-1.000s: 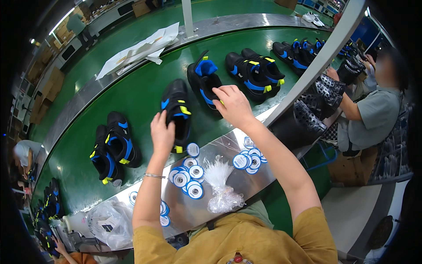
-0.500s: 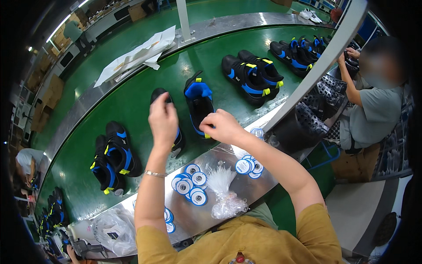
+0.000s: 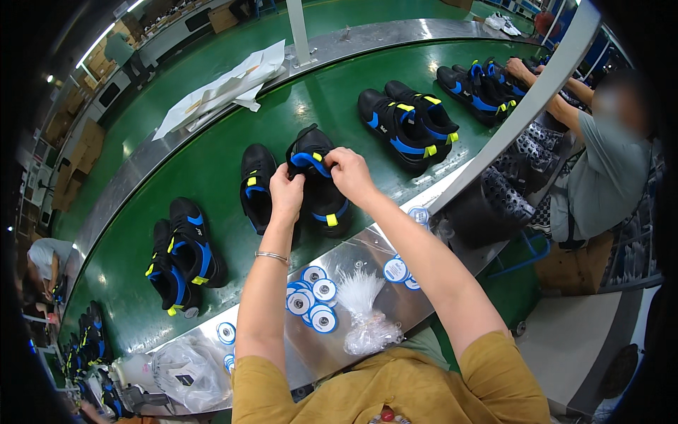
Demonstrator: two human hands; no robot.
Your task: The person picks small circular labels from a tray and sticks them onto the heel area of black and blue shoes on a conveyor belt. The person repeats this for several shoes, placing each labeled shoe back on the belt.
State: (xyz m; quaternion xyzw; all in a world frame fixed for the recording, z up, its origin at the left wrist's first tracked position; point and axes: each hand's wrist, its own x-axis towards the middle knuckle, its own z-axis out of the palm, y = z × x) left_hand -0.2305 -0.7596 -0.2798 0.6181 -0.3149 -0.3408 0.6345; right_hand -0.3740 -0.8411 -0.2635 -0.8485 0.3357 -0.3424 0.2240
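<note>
A black sneaker with blue lining and yellow tabs stands on the green belt, its heel toward me. My left hand pinches the left edge of its tongue area, and my right hand pinches the right edge beside the blue padded tongue. What lies between the fingertips is partly hidden. Just left of my left hand stands the matching sneaker, partly covered by the hand. On the metal ledge before me lie round blue-and-white tags and a bundle of clear plastic tag loops.
More sneaker pairs stand on the belt, one at the left and one at the right. White paper sheets lie along the far edge. A clear plastic bag rests at the lower left. A slanted post separates me from a co-worker.
My left hand has come down and right from above the left sneaker to the right sneaker's tongue area. My right hand has moved up from its heel opening. The co-worker's hands moved toward the far sneakers.
</note>
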